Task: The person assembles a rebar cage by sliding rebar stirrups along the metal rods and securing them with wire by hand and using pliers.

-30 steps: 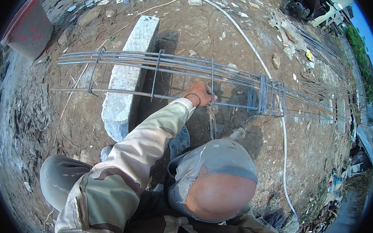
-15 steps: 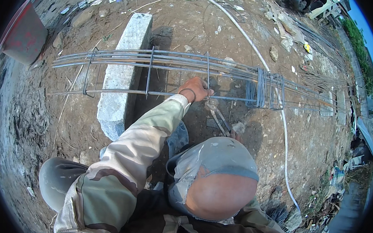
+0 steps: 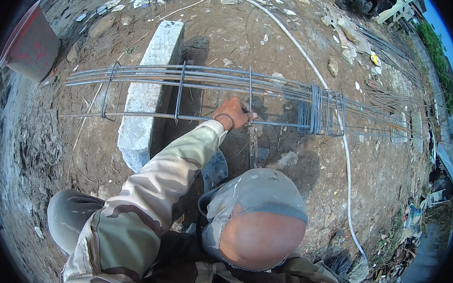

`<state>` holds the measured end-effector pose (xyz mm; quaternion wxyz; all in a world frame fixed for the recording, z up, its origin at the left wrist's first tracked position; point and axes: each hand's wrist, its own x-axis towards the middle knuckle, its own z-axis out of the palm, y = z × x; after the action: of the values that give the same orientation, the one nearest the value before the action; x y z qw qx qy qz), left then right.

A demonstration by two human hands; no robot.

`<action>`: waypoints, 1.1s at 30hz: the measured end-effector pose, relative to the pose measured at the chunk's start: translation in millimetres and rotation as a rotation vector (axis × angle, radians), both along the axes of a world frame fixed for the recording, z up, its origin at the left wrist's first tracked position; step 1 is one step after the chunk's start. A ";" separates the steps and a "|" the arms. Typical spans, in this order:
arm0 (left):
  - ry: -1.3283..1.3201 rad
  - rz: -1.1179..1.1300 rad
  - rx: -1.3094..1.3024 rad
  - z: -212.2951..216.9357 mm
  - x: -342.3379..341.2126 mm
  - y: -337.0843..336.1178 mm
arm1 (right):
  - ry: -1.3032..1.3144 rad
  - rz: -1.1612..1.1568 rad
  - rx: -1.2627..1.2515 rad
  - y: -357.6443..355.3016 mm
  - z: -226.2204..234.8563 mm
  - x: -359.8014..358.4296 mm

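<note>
My left hand (image 3: 232, 113) is closed in a pinch on a square steel stirrup (image 3: 250, 88), just above the lower long bar (image 3: 202, 118) of a rebar cage. Right below its fingertips stands a pair of pincers (image 3: 253, 147), jaws up at the bar. The handles run down toward my knee (image 3: 263, 216), which hides their lower ends. My right hand does not show. More stirrups (image 3: 179, 93) hang along the bundled upper bars (image 3: 210, 75) to the left. Several stirrups are packed together (image 3: 316, 109) at the right part of the cage.
A long pale stone block (image 3: 152, 80) lies under the cage's left part. A reddish bucket (image 3: 33, 44) stands at the far left. One white hose (image 3: 346, 154) curves over the ground at the right. Rebar lengths and rubble (image 3: 390, 97) lie farther right.
The pincers have swung from a slant to nearly upright, their handles closer together. My right hand, partly seen earlier past the knee, is hidden. My left hand stays at the same stirrup.
</note>
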<state>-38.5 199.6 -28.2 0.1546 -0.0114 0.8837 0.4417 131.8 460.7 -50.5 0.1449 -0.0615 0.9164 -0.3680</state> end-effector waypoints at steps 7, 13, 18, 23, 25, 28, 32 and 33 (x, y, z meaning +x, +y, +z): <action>-0.070 -0.004 0.031 -0.2 3.5 -0.5 | 0.009 -0.041 0.012 -3.9 9.2 8.3; 0.061 0.066 -0.036 7.7 11.4 0.3 | -0.061 -0.121 -0.190 7.5 -7.9 17.5; 0.461 0.236 0.010 9.3 32.0 -2.4 | -0.282 -0.254 -0.849 23.2 -86.3 37.2; 0.396 0.287 0.677 1.4 81.3 15.7 | -0.408 -0.284 -1.231 27.5 -93.7 47.7; 0.263 0.282 1.118 1.0 98.8 33.4 | -0.496 -0.230 -1.468 36.1 -51.1 57.2; -0.567 -0.169 1.729 0.7 122.8 52.2 | -0.454 -0.477 -1.350 24.1 -7.7 64.7; -0.471 -0.175 1.445 -9.3 116.2 62.1 | -0.547 -0.464 -1.444 16.1 -11.7 47.4; -0.408 -0.167 1.405 -12.8 111.3 63.7 | -0.638 -0.294 -1.385 17.9 -18.3 40.3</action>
<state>72.8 263.3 -41.0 0.3198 0.0758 0.3442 0.8795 172.1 478.6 -68.8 0.2802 0.0930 0.3902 -0.8721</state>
